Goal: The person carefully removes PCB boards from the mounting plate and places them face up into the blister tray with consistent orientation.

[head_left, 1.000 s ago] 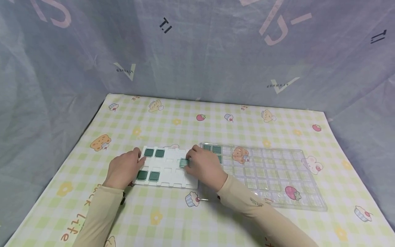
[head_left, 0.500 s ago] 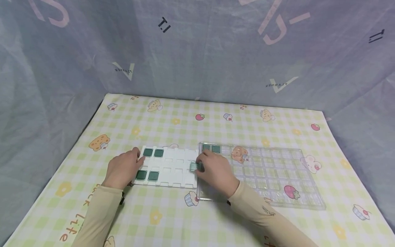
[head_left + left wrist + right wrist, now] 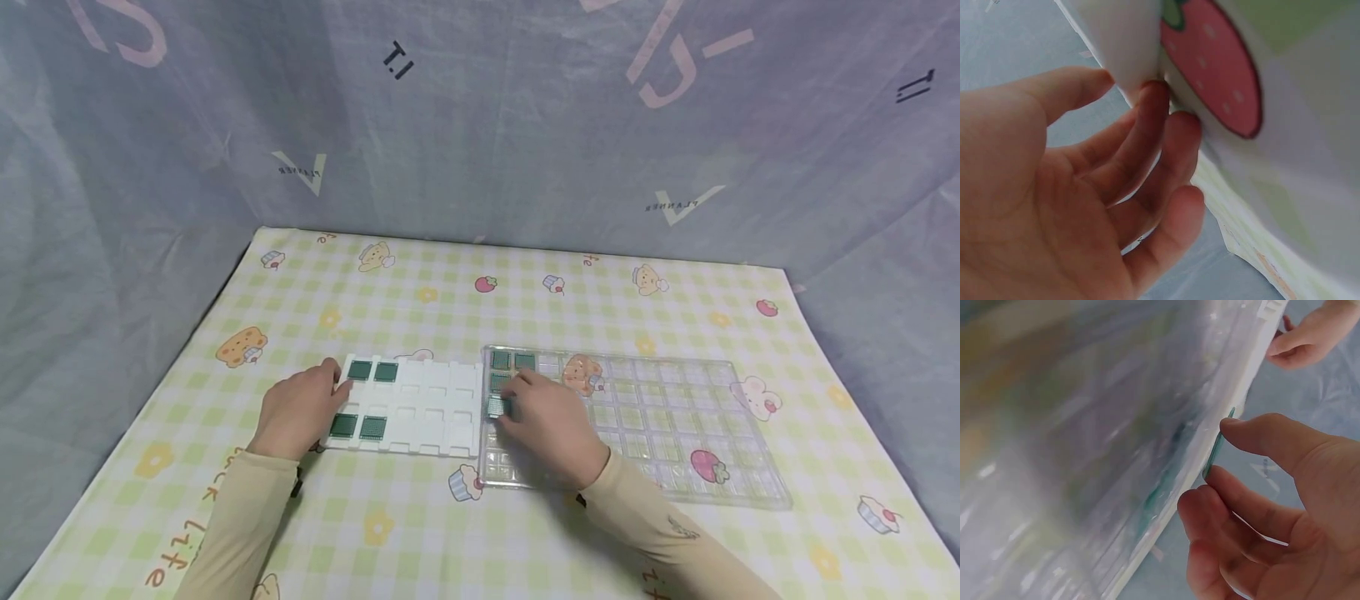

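Observation:
In the head view my right hand (image 3: 551,425) pinches a small green circuit board (image 3: 497,407) between thumb and fingers. It is over the left column of a clear compartment tray (image 3: 667,433). In the right wrist view the board (image 3: 1217,447) appears edge-on at the fingertips, close to the tray. Other boards (image 3: 500,360) sit in the clear tray's far-left compartments, partly hidden by my hand. My left hand (image 3: 296,412) holds the left edge of a white tray (image 3: 420,408), with several green boards (image 3: 372,428) in its left part. The left wrist view shows the left fingers (image 3: 1179,144) curled at the edge.
The two trays lie side by side, nearly touching, on a checked tablecloth (image 3: 420,533) with printed cartoons. A grey-blue curtain (image 3: 480,125) rises behind the table and at both sides.
My right hand has carried the circuit board rightward, from above the white tray to the left column of the clear tray. My left hand has stayed at the white tray's edge.

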Demonstrator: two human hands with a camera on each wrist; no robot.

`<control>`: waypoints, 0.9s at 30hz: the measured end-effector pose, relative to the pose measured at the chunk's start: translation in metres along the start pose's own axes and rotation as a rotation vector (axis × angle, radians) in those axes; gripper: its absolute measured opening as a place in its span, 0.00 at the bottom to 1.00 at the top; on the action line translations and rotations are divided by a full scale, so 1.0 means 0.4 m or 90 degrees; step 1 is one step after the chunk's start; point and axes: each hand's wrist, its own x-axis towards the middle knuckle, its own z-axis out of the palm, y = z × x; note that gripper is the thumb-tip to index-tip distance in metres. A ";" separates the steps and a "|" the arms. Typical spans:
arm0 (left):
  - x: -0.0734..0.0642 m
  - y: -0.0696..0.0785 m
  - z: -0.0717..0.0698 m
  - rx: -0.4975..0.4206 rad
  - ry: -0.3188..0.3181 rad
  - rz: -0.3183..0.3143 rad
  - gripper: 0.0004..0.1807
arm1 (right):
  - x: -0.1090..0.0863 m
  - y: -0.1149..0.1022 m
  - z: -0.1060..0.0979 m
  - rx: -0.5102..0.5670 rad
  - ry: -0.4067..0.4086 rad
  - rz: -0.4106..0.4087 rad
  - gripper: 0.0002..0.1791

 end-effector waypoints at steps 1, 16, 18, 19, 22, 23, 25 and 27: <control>0.000 0.000 0.001 0.000 0.000 0.000 0.15 | -0.003 0.005 0.000 -0.004 -0.004 0.002 0.16; -0.002 0.000 0.002 -0.003 0.004 0.005 0.15 | -0.025 0.057 -0.011 -0.023 -0.018 0.022 0.14; -0.002 -0.001 0.003 -0.004 0.004 0.005 0.15 | -0.026 0.061 -0.014 -0.021 -0.024 0.025 0.14; -0.002 -0.001 0.003 -0.004 0.004 0.005 0.15 | -0.027 0.064 -0.016 -0.021 -0.027 0.028 0.14; -0.002 -0.001 0.002 -0.004 0.005 0.004 0.15 | -0.027 0.071 -0.020 -0.031 -0.023 0.022 0.13; -0.002 -0.001 0.002 -0.004 0.006 0.004 0.15 | -0.028 0.073 -0.020 -0.038 -0.019 0.018 0.13; -0.002 -0.001 0.001 -0.004 0.006 0.004 0.15 | -0.028 0.077 -0.022 -0.052 -0.010 0.009 0.13; -0.001 -0.001 0.000 -0.005 0.005 0.002 0.15 | -0.029 0.081 -0.023 -0.064 -0.005 -0.002 0.14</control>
